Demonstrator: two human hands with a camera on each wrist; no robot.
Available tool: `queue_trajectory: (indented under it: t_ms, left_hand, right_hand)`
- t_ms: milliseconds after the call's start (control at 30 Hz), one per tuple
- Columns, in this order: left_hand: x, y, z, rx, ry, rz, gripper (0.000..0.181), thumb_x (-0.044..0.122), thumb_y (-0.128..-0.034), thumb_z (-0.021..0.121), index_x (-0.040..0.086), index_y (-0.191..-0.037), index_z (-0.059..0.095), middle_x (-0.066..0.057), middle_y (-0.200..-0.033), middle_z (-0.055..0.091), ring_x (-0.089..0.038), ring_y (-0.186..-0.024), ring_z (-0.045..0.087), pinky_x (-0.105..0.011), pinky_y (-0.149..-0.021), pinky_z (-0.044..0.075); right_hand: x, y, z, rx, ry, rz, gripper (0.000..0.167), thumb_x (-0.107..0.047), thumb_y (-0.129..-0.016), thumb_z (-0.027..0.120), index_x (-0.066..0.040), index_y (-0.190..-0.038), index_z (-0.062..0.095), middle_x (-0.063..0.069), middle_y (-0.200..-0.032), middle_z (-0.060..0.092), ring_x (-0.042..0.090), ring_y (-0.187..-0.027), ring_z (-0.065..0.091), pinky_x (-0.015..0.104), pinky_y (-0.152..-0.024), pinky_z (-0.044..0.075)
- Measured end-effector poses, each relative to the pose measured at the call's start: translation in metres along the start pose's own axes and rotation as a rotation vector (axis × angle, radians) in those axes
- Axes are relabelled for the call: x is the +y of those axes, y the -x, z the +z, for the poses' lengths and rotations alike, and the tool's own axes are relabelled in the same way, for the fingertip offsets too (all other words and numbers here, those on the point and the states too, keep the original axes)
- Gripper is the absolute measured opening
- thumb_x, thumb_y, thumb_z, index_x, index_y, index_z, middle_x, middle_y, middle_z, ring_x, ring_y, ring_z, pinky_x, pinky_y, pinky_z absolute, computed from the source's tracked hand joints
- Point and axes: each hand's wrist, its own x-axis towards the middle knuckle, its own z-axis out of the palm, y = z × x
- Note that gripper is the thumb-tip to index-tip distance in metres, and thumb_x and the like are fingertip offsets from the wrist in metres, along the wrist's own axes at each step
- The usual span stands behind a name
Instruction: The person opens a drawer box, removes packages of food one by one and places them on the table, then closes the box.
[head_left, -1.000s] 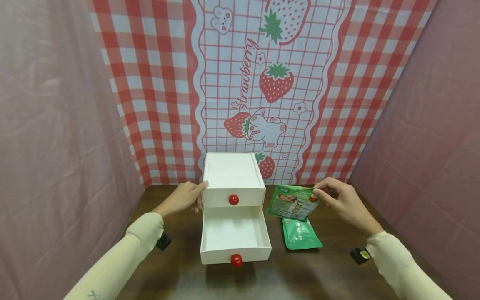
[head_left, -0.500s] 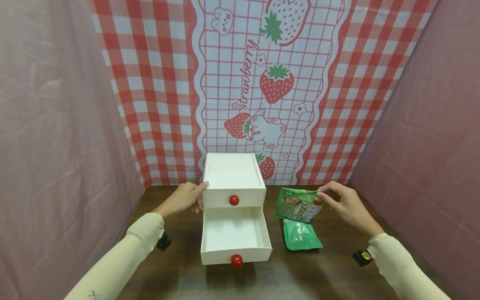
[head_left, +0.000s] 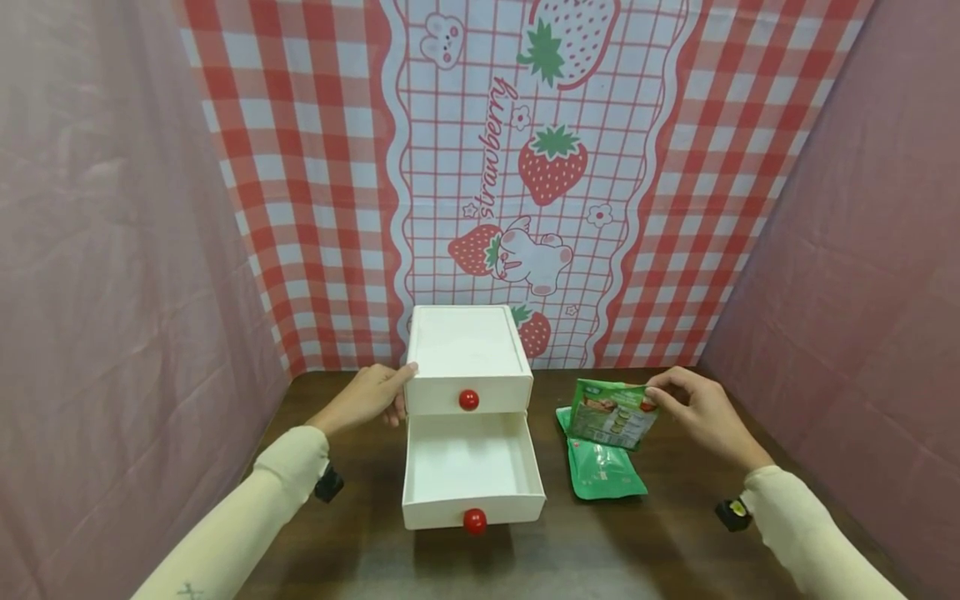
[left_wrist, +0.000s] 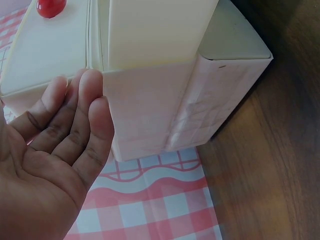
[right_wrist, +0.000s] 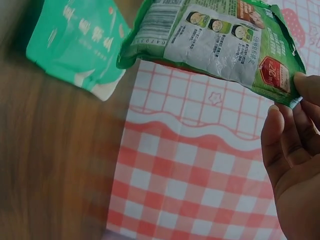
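In the head view a white drawer box (head_left: 468,342) with red knobs stands mid-table, its lower drawer (head_left: 471,504) pulled out with nothing inside. My left hand (head_left: 366,398) rests against the box's left side, the thumb at its top edge; in the left wrist view the fingers (left_wrist: 90,125) are nearly straight. To the right of the box, my right hand (head_left: 701,408) pinches the upper corner of a green printed food packet (head_left: 611,415). This packet hangs tilted above a plain green pouch (head_left: 603,471), covering part of it.
The dark wooden table (head_left: 337,542) carries everything. A red-and-white strawberry cloth (head_left: 330,208) hangs behind the box. Pink curtains (head_left: 847,292) close off both sides.
My right hand has shifted slightly right with the food packet, uncovering more of the green pouch beneath. The left hand and the drawer box have stayed put.
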Motion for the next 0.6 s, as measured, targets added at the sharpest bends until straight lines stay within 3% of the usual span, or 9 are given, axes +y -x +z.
queue_trajectory:
  t_ms: [600]
  left_hand:
    - [-0.001,0.000,0.000,0.002,-0.001,0.005,0.073,0.058,-0.1064,0.042,0.003,-0.066,0.069,-0.007,-0.063,0.068,-0.033,-0.062,0.069,-0.033,-0.055,0.055]
  right_hand:
    - [0.039,0.006,0.003,0.022,0.037,0.061,0.010,-0.020,-0.100,0.070,-0.015,-0.108,0.073,-0.003,-0.097,0.071,0.005,-0.082,0.063,0.024,-0.070,0.050]
